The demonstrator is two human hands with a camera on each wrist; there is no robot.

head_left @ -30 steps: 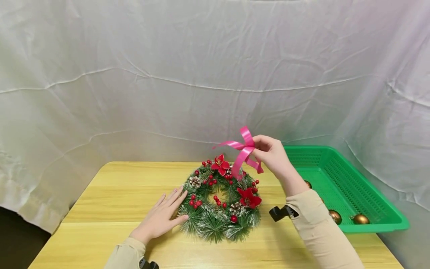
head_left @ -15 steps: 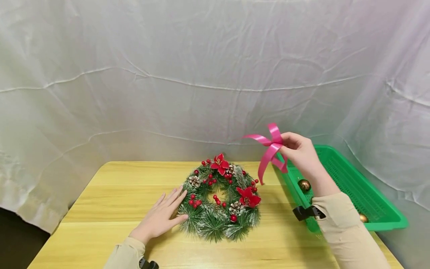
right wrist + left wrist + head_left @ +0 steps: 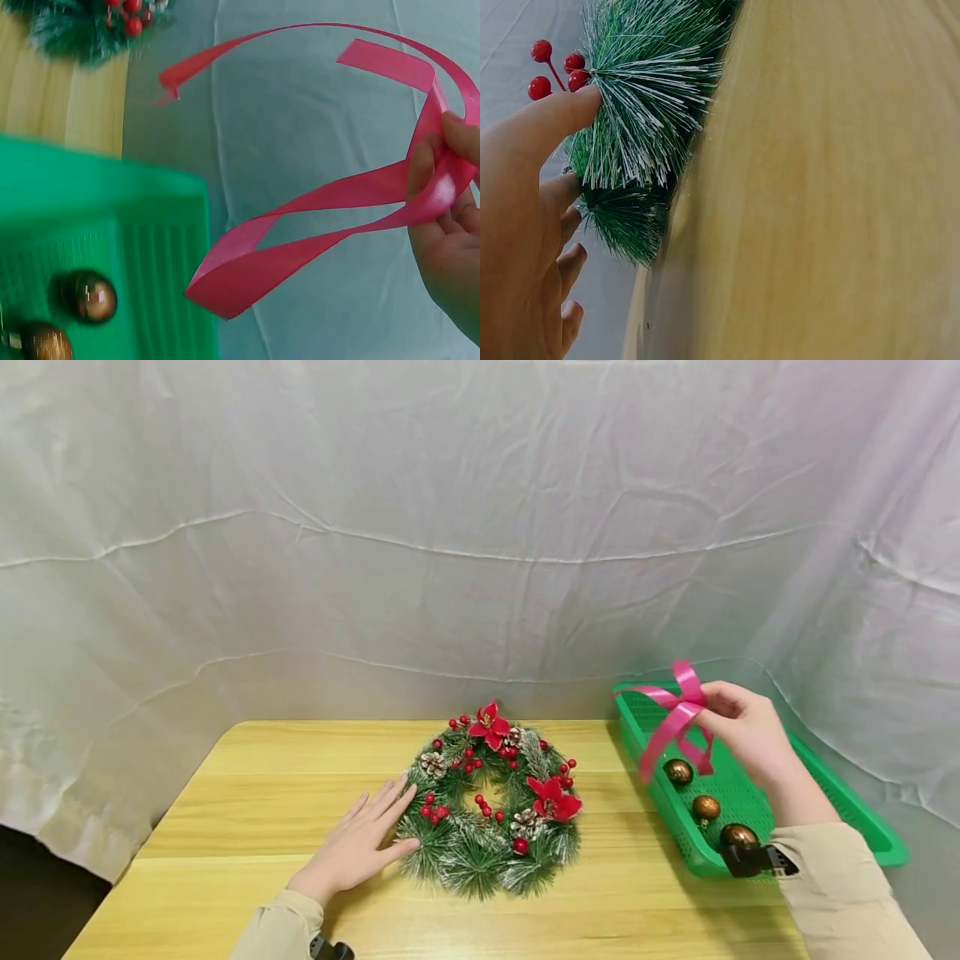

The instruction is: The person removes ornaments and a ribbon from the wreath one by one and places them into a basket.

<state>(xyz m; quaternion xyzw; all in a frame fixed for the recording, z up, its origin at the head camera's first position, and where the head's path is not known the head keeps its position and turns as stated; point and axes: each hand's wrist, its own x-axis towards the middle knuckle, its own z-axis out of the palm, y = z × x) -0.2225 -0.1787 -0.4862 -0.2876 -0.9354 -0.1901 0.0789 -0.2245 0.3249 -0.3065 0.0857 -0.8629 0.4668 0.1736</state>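
Note:
A green wreath [image 3: 480, 860] with red flowers, berries and pine cones lies on the wooden table. My left hand [image 3: 360, 843] rests at its left edge, fingers extended; in the left wrist view the thumb [image 3: 562, 120] touches the frosted needles. Over the green basket at the right, my right hand [image 3: 750, 727] pinches a pink ribbon [image 3: 678, 714] between thumb and fingers. The ribbon's loops and tails hang free above the basket's left side. Close up in the right wrist view, the ribbon [image 3: 322, 195] trails from the fingertips in long strips.
The green plastic basket [image 3: 862, 827] stands at the table's right edge. Several bronze baubles lie in it, one bauble [image 3: 678, 771] near its left wall. A pale fabric curtain [image 3: 450, 568] hangs behind the wooden table [image 3: 262, 793].
My right hand has carried the pink ribbon rightward from above the wreath to over the basket, dropping slightly lately. My left hand has stayed against the wreath.

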